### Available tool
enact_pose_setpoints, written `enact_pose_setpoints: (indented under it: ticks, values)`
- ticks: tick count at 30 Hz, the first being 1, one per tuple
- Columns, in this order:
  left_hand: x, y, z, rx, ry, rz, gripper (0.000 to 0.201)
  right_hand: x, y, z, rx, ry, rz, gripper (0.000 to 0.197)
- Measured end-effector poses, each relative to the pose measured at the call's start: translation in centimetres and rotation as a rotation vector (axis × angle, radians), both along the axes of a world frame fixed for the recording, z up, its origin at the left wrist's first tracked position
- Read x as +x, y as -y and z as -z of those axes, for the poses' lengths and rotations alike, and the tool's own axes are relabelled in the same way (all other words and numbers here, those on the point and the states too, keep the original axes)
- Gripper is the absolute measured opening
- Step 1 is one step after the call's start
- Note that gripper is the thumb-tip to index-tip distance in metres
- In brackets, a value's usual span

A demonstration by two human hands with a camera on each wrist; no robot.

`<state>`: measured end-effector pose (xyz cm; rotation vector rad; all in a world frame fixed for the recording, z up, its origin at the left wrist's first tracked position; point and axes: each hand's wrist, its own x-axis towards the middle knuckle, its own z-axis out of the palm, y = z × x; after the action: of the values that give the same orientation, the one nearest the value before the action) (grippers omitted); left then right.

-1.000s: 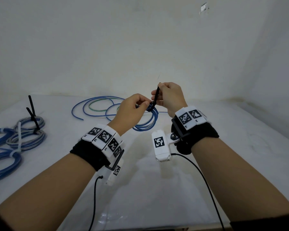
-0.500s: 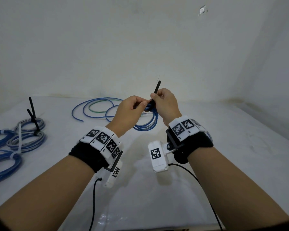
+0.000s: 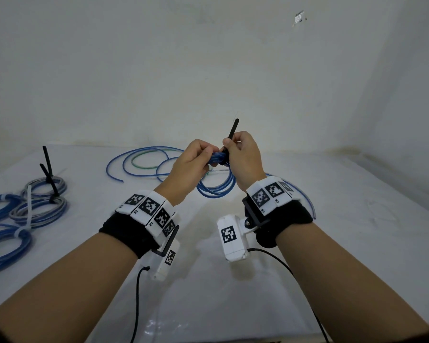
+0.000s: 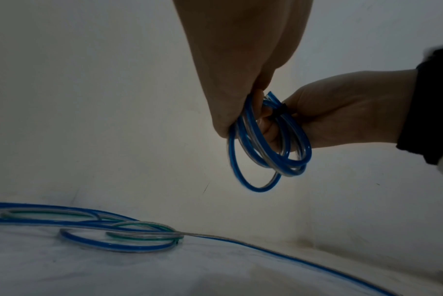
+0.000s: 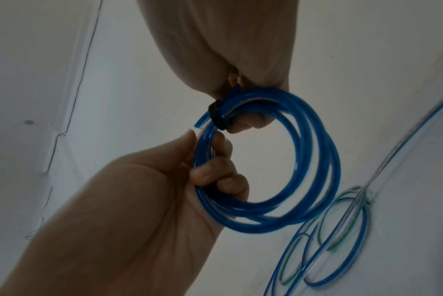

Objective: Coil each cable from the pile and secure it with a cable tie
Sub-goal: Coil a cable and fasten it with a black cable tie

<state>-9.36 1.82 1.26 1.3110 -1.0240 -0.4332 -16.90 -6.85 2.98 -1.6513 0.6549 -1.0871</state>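
Two hands meet above the white table (image 3: 332, 243), working one blue coil (image 5: 304, 180) that hangs below the knuckles. Beyond the hands lies the pile of loose cables (image 3: 144, 159), blue and green; out past the left forearm sit the finished coils (image 3: 37, 206), each already tied.

The left hand (image 3: 191, 167) has thumb and curled fingers pinched round the bundled strands just beside the black cable tie (image 5: 216, 118), which wraps the coil at its top. The right hand (image 3: 243, 157) is curled round the tie's tail, which pokes up above its fingers.

Biggest risk, as I judge it: the coil springs apart. The loops look stiff and uneven, one hanging lower than the rest in the left wrist view, so any slackening of the left pinch before the tie is cinched could let strands slide out of the band.

Next: a cut end (image 5: 200, 121) juts out right at the tie. Tightening could leave it outside the loop, free to unwind.

Smallest: the tail may slip through the right fingers under a hard pull, or the tie may lock skewed. Whether it is fully tight I cannot tell.
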Motion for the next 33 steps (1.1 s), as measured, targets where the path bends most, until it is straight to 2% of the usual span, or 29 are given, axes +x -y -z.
enact_pose_setpoints:
  ticks: [2, 5, 11, 18, 28, 33]
  values:
    - [-0.1, 0.0, 0.0, 0.003, -0.008, 0.009, 0.012, 0.1, 0.0, 0.1, -0.014, 0.005, 0.006, 0.022]
    - [0.0, -0.2, 0.1, 0.017, 0.064, 0.009, 0.003, 0.1, -0.1, 0.1, 0.0, 0.022, -0.008, 0.021]
    - [0.0, -0.2, 0.0, 0.019, 0.111, -0.019, 0.007, 0.1, 0.0, 0.2, 0.005, 0.036, -0.036, 0.02]
    - [0.1, 0.2, 0.1, 0.011, 0.021, -0.058, 0.015, -0.1, 0.1, 0.3, 0.008, 0.085, -0.047, 0.008]
    - [0.0, 0.1, 0.0, 0.014, 0.115, -0.054, 0.015, 0.0, 0.6, 0.4, -0.069, 0.034, 0.011, 0.021]
    - [0.1, 0.2, -0.1, 0.015, 0.132, -0.066, 0.021, 0.0, 1.2, 0.1, -0.055, 0.007, 0.001, 0.019]
